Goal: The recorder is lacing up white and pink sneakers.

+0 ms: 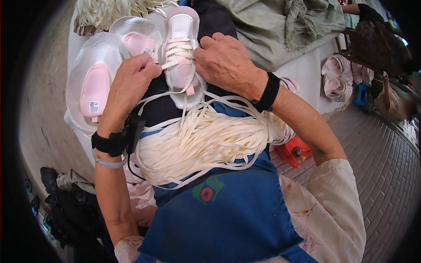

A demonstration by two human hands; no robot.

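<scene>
Lace bundle (206, 140) lies nearest you, presumably for ready reach. Shoe (181, 72) just beyond, toe away, lacing face up. Left hand (133, 81): grip pinched tight on lace end (169, 65). Right hand (228, 65): curled at shoe's edge; cannot tell what's held. Far right: stacked shoes (337, 90).

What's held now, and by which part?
Left hand pinches a flat cream fabric lace by a stretch left of the pink-and-white mesh shoe. Right hand is at the shoe's right edge, its grip hidden.
</scene>
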